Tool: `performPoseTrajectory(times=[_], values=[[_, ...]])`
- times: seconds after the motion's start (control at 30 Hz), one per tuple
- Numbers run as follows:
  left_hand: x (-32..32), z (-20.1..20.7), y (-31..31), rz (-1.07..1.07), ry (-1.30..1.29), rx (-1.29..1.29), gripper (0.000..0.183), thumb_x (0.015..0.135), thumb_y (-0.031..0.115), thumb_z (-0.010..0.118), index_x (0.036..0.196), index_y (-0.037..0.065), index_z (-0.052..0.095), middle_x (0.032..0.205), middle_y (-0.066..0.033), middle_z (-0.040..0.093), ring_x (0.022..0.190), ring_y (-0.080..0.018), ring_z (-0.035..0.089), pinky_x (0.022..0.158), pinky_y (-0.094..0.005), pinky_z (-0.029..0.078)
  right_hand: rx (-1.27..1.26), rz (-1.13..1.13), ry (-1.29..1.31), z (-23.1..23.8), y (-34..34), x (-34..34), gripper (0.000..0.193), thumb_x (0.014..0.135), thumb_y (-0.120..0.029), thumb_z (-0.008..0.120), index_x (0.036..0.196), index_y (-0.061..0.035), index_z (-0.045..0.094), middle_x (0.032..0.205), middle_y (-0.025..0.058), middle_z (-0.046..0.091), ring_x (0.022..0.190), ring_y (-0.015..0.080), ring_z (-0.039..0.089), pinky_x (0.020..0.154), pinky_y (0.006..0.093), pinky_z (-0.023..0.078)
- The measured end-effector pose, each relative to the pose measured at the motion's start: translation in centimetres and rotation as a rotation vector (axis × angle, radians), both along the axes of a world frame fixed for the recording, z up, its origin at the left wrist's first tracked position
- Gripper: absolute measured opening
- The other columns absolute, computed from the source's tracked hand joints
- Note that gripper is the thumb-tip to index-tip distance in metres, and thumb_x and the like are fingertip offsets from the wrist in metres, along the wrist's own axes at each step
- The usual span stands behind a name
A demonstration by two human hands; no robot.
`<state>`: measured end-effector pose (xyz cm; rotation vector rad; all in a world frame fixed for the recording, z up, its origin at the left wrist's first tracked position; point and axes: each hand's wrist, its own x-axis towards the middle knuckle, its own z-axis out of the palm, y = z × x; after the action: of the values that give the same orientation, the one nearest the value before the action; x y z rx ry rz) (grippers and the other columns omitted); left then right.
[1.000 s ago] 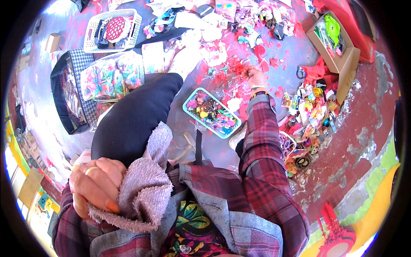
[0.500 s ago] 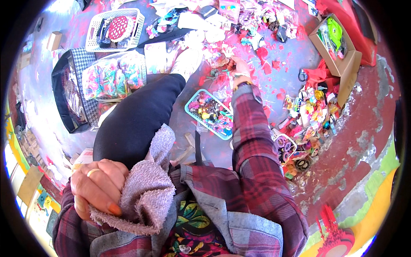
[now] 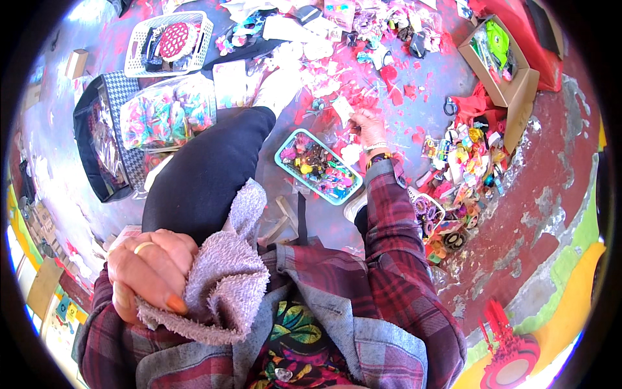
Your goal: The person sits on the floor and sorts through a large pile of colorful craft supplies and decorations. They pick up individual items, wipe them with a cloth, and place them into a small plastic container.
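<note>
My left hand (image 3: 150,272) is closed on a greyish-lilac terry cloth (image 3: 223,285), which hangs over my lap beside my bent knee. Out over the floor, my right hand (image 3: 369,128) pinches a small white card (image 3: 343,110) between thumb and fingers. Just nearer than that hand lies a pale turquoise basket (image 3: 317,191) filled with colourful small trinkets. Red and pink scraps lie scattered around my right hand.
To the right, a heap of small colourful accessories (image 3: 476,152) lies beside an opened cardboard box (image 3: 518,97). At left are a black fabric bin (image 3: 84,139), a bag of bright pieces (image 3: 172,110) and a white basket (image 3: 136,55). More accessories (image 3: 389,29) spread at the far side.
My right hand has come up from the scraps and slightly right, now with a white card in it. The turquoise basket shows more fully. My left hand keeps its hold on the cloth.
</note>
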<state>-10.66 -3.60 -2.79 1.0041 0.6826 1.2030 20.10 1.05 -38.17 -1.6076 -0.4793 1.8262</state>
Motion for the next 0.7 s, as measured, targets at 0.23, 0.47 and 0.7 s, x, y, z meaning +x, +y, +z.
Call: performPoseTrajectory(times=[0.23, 0.47, 0.7], values=[[0.0, -0.1, 0.1, -0.021, -0.025, 0.009, 0.032, 0.083, 0.025, 0.043, 0.064, 0.003, 0.056, 0.055, -0.0056, 0.053, 0.048, -0.0161, 0.043, 0.047, -0.0292, 0.033, 0.041, 0.785, -0.037, 0.5, -3.7, -2.7, 0.017, 0.069, -0.014, 0.055, 0.078, 0.0005, 0.057, 0.066, 0.0053, 0.057, 0.058, 0.0126, 0.056, 0.054, 0.0258, 0.045], [-1.4, -1.0, 0.3, -0.188, -0.116, 0.065, 0.025, 0.08, 0.021, 0.048, 0.077, -0.002, 0.058, 0.072, -0.0102, 0.057, 0.062, -0.0183, 0.046, 0.054, -0.0304, 0.034, 0.489, 0.947, -0.561, -1.4, 0.6, -2.9, 0.025, 0.071, -0.032, 0.056, 0.081, -0.0096, 0.061, 0.077, 0.012, 0.059, 0.072, 0.0271, 0.057, 0.066, 0.0357, 0.045], [-1.4, -1.2, 1.2, -0.247, -0.127, 0.063, 0.031, 0.081, 0.027, 0.05, 0.079, -0.003, 0.059, 0.074, -0.0114, 0.058, 0.065, -0.0199, 0.048, 0.057, -0.0312, 0.036, 0.324, 0.726, -1.222, -6.2, 10.1, 0.9, 0.027, 0.071, -0.029, 0.055, 0.09, -0.0118, 0.059, 0.089, 0.0133, 0.059, 0.086, 0.029, 0.056, 0.073, 0.038, 0.044]])
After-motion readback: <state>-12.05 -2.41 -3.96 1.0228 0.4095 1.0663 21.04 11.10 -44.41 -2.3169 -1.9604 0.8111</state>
